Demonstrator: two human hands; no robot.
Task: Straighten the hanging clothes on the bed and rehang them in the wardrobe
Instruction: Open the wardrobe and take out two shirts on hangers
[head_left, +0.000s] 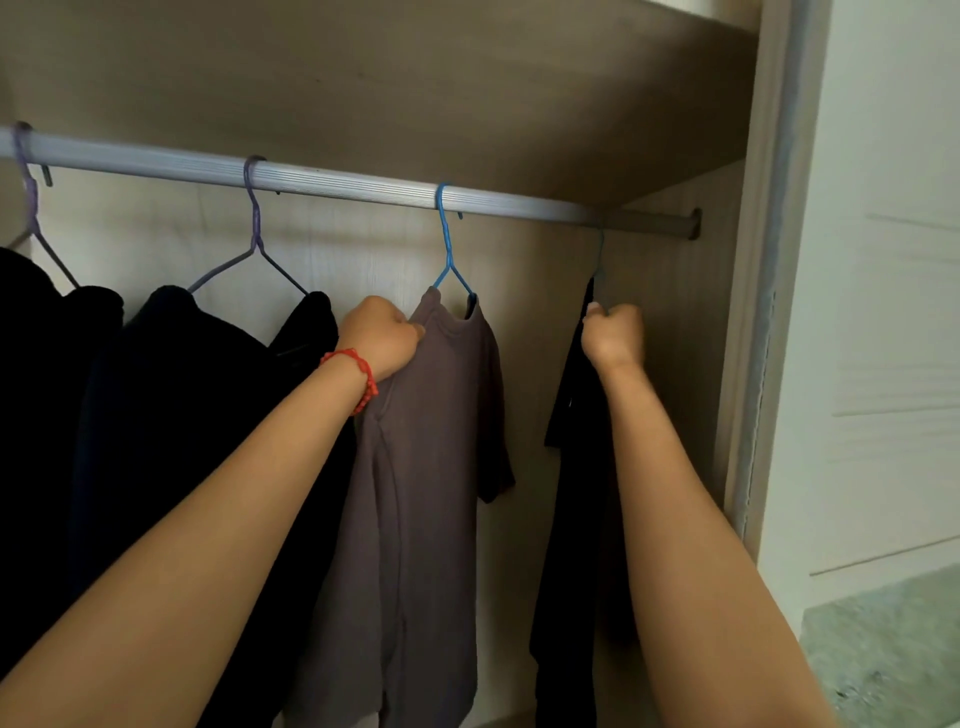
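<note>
A grey-brown T-shirt (431, 467) hangs on a blue wire hanger (448, 244) from the wardrobe rail (337, 182). My left hand (382, 335), with a red bracelet at the wrist, grips the shirt's left shoulder by the collar. Further right, a black garment (571, 519) hangs edge-on from another blue hanger (600, 254) close to the rail's end. My right hand (613, 335) holds that garment at its top, fingers curled round it.
Dark clothes (156, 415) on purple hangers (254, 234) fill the rail's left half. A shelf (467, 78) runs above the rail. The wardrobe's side panel and door frame (753, 312) stand at the right, with pale green floor (883, 649) at lower right.
</note>
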